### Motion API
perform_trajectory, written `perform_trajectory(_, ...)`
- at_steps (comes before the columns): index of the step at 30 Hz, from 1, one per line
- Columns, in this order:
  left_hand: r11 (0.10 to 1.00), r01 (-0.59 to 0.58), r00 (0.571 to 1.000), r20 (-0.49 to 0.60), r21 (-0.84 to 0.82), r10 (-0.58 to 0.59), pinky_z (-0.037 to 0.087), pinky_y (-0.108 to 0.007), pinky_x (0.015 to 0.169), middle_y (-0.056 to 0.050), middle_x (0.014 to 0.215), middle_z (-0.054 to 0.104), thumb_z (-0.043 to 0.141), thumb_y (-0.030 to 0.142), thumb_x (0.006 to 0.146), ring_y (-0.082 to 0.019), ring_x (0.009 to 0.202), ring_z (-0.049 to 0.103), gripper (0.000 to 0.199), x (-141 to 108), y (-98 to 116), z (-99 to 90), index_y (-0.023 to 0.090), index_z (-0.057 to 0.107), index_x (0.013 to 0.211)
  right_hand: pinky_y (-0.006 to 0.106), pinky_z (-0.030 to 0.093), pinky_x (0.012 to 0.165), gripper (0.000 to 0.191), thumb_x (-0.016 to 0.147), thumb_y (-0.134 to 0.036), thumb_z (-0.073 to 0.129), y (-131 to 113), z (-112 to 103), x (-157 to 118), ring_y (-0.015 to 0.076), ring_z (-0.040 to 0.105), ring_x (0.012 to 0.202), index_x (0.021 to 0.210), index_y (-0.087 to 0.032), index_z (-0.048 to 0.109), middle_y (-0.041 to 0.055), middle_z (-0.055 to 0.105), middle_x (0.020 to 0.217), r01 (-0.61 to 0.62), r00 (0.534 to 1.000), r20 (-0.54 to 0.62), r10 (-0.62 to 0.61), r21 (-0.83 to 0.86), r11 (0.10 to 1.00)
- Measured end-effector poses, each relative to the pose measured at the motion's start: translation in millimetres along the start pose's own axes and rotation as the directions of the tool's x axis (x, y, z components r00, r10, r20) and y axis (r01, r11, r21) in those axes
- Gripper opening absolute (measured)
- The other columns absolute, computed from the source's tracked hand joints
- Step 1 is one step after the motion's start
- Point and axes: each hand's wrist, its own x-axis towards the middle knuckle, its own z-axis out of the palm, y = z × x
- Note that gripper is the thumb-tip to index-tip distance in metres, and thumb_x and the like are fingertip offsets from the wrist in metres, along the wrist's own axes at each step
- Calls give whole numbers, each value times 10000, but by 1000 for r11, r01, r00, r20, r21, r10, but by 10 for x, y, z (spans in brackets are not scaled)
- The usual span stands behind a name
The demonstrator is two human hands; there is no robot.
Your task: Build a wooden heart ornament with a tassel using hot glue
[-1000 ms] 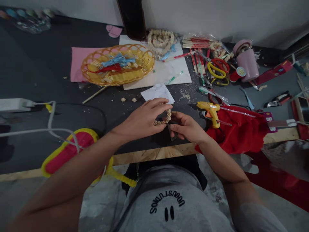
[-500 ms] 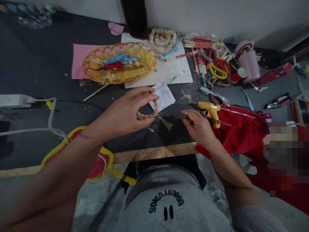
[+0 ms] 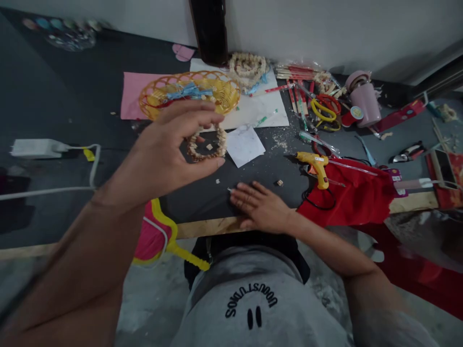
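Note:
My left hand (image 3: 162, 144) holds a bracelet of small pale and brown beads (image 3: 206, 156) above the dark table, thumb and fingers curved around it. Through the ring, a little light-coloured chip (image 3: 209, 146) can be seen. My right hand (image 3: 258, 207) lies palm down at the table's front edge, fingers stretched out beside a tiny white scrap. To its upper right rests a small tan piece (image 3: 279, 183). A white paper square (image 3: 246, 146) lies beyond both hands. The yellow wicker basket (image 3: 231, 91) behind my left hand contains blue tassels (image 3: 193, 90).
At right, a yellow glue gun (image 3: 314, 166) stands by red cloth (image 3: 354, 193). Behind it are yellow-handled scissors (image 3: 323, 111), a red spool and a pink bottle (image 3: 365, 101). Bead strands (image 3: 248, 67) lie at the back; a white adapter (image 3: 39, 148) with cable is left.
My left hand has raised the bracelet and shifted it left. My right hand has moved left and down, flattening on the table edge. The small tan piece now lies on the table.

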Motion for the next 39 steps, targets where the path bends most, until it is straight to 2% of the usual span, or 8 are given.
perform_trajectory(3, 1000, -5, 1000, 28, -13, 6, 416, -336, 1131, -113, 1379, 577, 702, 302, 810, -227, 1313, 520, 519, -36, 76, -30, 129, 594, 1287, 521, 291, 1201, 614, 962, -435, 540, 176, -104, 55, 322, 300, 1484, 1450, -72, 460, 208, 421, 1532, -241, 968, -85, 237, -46, 969)
perform_trajectory(9, 979, 15, 984, 179, -202, 22, 434, -356, 1109, -116, 1394, 537, 650, 264, 837, -230, 1297, 518, 480, -77, 242, -40, 140, 571, 1294, 432, 339, 1189, 426, 987, -369, 516, 93, -55, 147, 228, 431, 1411, 1357, -164, 572, 101, 575, 1432, 147, 989, -19, -146, 39, 988)
perform_trajectory(13, 953, 12, 965, 254, -303, 69, 401, -358, 1141, -102, 1429, 509, 659, 260, 829, -229, 1327, 500, 494, -94, 300, 37, 179, 559, 1305, 419, 458, 1081, 351, 981, -151, 443, 312, -176, 155, 227, 558, 1254, 1291, -114, 605, 164, 642, 1298, -169, 967, -190, 172, 32, 985)
perform_trajectory(19, 968, 56, 955, 296, -244, 20, 471, -353, 1075, -70, 1430, 517, 641, 308, 821, -248, 1295, 530, 495, -69, 258, 157, 228, 566, 1304, 460, 422, 1103, 329, 956, -227, 552, 671, -305, 266, 277, 504, 1259, 1263, -146, 638, 158, 612, 1317, -233, 945, -244, 216, -41, 972)
perform_trajectory(26, 967, 65, 956, 293, -245, 10, 474, -375, 1084, -34, 1428, 523, 662, 355, 813, -271, 1292, 535, 499, -163, 219, 90, 287, 565, 1298, 356, 484, 979, 271, 987, -202, 483, 816, -386, 403, 235, 592, 1146, 1135, -205, 711, 85, 694, 1218, -294, 954, -74, 289, -79, 952)
perform_trajectory(30, 970, 89, 947, 322, -227, -12, 490, -394, 1062, -66, 1439, 514, 648, 365, 833, -269, 1305, 524, 499, -220, 179, 78, 267, 553, 1313, 338, 480, 925, 296, 998, -177, 425, 1065, -750, 387, 220, 610, 1078, 1127, -216, 688, 65, 708, 1175, -415, 891, -263, 371, -133, 900)
perform_trajectory(33, 969, 90, 939, 344, -228, -6, 482, -418, 1063, -80, 1438, 515, 647, 410, 819, -283, 1294, 527, 527, -197, 136, 190, 240, 564, 1310, 388, 444, 995, 330, 1012, -185, 367, 1457, -1055, 450, 241, 582, 1130, 1115, -182, 680, 81, 680, 1210, -571, 764, -454, 457, -148, 808)
perform_trajectory(39, 963, 102, 928, 372, -251, -1, 513, -391, 1007, -134, 1450, 489, 623, 379, 816, -286, 1321, 497, 533, -17, 42, 561, 184, 564, 1309, 478, 469, 969, 366, 922, -256, 581, 1751, -1165, 511, 283, 614, 1053, 1253, -100, 567, 150, 666, 1106, -571, 801, -329, 500, -169, 803)
